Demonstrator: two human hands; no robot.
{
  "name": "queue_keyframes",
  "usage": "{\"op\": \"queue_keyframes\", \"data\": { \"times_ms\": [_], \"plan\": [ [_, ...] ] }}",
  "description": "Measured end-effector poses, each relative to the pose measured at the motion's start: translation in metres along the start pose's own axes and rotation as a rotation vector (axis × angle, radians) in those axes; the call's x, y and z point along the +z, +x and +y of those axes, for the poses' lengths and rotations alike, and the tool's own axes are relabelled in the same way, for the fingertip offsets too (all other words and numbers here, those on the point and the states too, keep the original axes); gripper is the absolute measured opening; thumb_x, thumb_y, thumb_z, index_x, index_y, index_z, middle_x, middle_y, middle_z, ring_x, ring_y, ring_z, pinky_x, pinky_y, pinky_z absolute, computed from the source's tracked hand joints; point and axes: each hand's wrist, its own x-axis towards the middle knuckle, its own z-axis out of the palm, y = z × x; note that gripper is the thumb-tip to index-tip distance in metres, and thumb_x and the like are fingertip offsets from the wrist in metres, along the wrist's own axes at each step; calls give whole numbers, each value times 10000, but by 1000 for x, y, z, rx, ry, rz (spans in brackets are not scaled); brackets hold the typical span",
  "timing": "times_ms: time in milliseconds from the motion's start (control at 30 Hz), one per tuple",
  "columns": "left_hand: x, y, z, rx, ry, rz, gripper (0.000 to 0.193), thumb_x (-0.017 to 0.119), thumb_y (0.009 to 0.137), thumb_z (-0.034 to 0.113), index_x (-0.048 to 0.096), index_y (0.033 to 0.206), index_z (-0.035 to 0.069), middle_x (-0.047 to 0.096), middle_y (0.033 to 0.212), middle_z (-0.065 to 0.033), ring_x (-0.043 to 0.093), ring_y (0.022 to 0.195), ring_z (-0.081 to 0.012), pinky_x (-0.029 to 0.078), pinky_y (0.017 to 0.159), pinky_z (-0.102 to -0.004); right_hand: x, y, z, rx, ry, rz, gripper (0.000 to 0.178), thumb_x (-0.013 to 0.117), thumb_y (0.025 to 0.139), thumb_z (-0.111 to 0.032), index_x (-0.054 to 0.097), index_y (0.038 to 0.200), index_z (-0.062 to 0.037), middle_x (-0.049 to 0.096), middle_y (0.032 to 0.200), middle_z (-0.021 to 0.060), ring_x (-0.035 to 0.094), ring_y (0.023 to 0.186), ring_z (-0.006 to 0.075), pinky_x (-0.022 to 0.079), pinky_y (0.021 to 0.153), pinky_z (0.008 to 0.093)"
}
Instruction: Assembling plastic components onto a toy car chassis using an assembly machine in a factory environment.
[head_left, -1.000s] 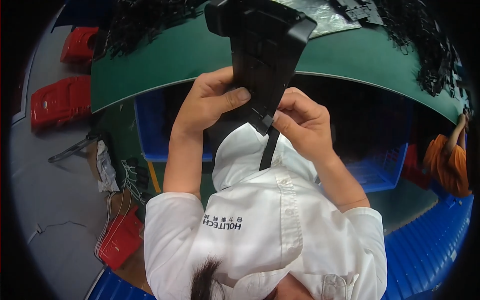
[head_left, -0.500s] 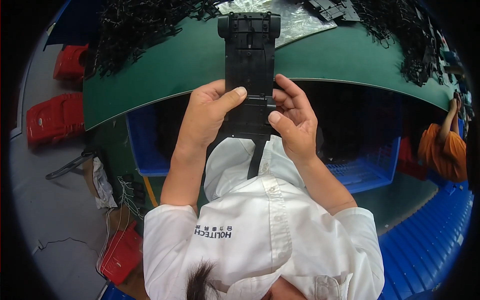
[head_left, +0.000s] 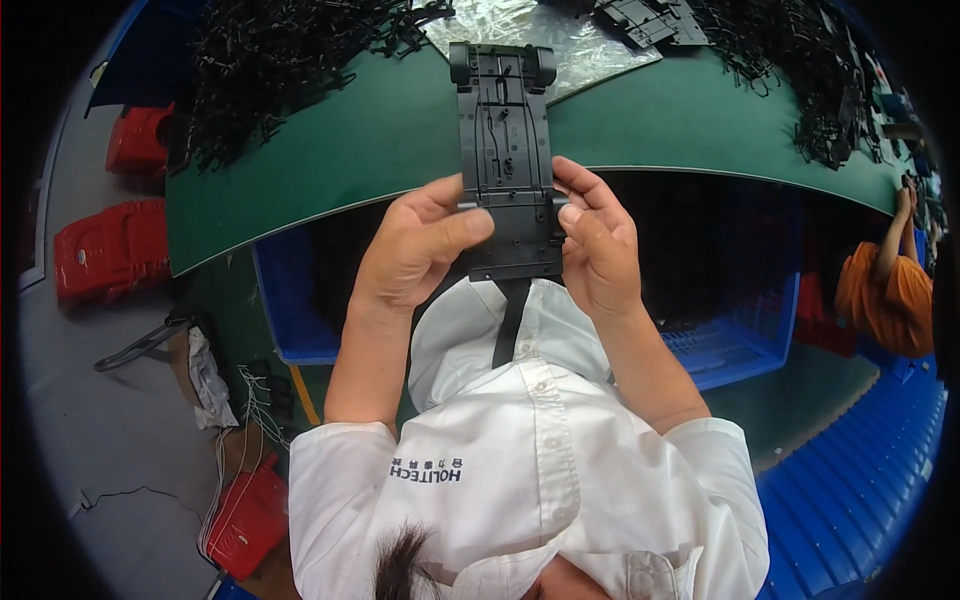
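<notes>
Between my hands is a long black plastic chassis plate (head_left: 508,150) with rounded lugs at its far corners and ribs along its face. My left hand (head_left: 425,240) grips its left edge, thumb lying on the near part of the face. On the right edge, my right hand (head_left: 603,235) holds it with the thumb by a small side lug and the fingers behind. The plate's far end reaches over the green table (head_left: 400,130), and its near end is close to my waist. The side turned away from me is hidden.
Tangled black plastic parts (head_left: 250,80) are heaped at the table's far left, with another heap (head_left: 755,50) at the far right. Grey plates (head_left: 655,20) lie beside a shiny clear sheet (head_left: 590,60). Blue crates (head_left: 750,345) stand below the table. At right sits a person in orange (head_left: 885,300).
The chassis plate has tilted so its face catches more light and shows more detail. Its far end has come slightly nearer, and my left thumb sits lower on it.
</notes>
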Motion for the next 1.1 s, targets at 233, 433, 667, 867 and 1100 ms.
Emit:
{"op": "queue_keyframes", "data": {
  "times_ms": [233, 433, 667, 867, 1100],
  "plan": [
    [-5, -5, -17, 82, -86, 37, 642, 715, 703, 50, 393, 1247, -64, 572, 1106, -132, 565, 998, -173, 443, 891, -289, 4, -1, -2, -6, 48, 20, 474, 526, 815, -11, 353, 1247, 79, 498, 1147, 164, 533, 1027, 185, 455, 887, 305],
    [-1, -3, -34, 180, -180, 87, 544, 707, 747, 109, 435, 1199, -23, 584, 1070, -104, 575, 975, -166, 442, 885, -293, 8, -2, -2, -69, -23, 15, 472, 517, 815, -58, 368, 1243, 74, 469, 1158, 163, 504, 1060, 192, 419, 931, 315],
    [3, 2, -39, 202, -259, 115, 489, 707, 767, 190, 465, 1144, -4, 592, 1046, -102, 582, 956, -169, 451, 876, -307, 3, 0, 5, -102, -68, 94, 370, 519, 827, -38, 417, 1170, 58, 506, 1039, 112, 507, 887, 112, 427, 767, 240],
    [4, 6, -39, 192, -294, 136, 426, 677, 799, 252, 486, 1092, 8, 597, 1029, -98, 583, 944, -179, 448, 873, -323, 5, -1, 4, -115, -144, 131, 267, 556, 822, -49, 475, 1066, 22, 528, 887, 37, 454, 693, 36, 371, 593, 173],
    [6, 9, -38, 178, -323, 156, 386, 628, 834, 295, 508, 1068, 13, 597, 1028, -91, 581, 941, -171, 444, 862, -312, 7, 1, 5, -132, -125, 124, 262, 551, 827, -50, 474, 1067, 21, 534, 897, 47, 472, 713, 46, 397, 624, 190]
  ]
}}
